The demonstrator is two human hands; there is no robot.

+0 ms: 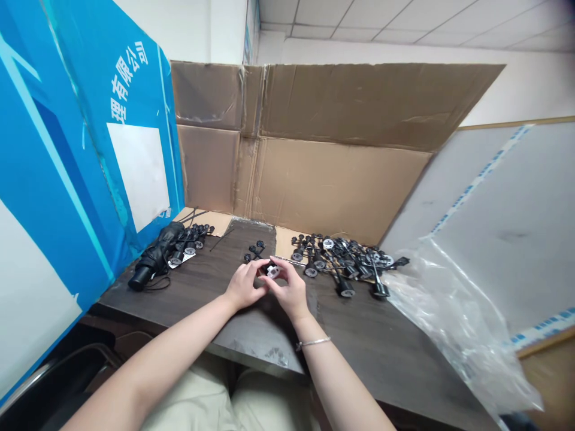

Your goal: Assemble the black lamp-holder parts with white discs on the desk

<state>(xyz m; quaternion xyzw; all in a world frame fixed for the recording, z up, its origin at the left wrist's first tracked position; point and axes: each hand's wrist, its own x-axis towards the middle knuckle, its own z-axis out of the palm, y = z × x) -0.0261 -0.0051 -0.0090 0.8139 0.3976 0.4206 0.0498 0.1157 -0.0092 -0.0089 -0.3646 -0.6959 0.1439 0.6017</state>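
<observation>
Over the middle of the dark table, my left hand [245,285] and my right hand [291,287] meet around a small black part with a pale, notched end face [272,271]. The fingers and thumbs of both hands are closed on it from either side. Just beyond my fingers lie thin black stems with dark knobs [257,248]; whether they join the held part I cannot tell. To the right of my right hand spreads a pile of similar black parts [345,263], with stems and round pale-faced ends. A smaller group of them [186,242] lies at the left.
A folded black umbrella [157,254] lies at the table's left side. Cardboard panels [336,185] stand along the back, and a blue printed board [135,78] walls the left. Clear plastic sheeting [462,311] hangs over the right edge of the table [359,341].
</observation>
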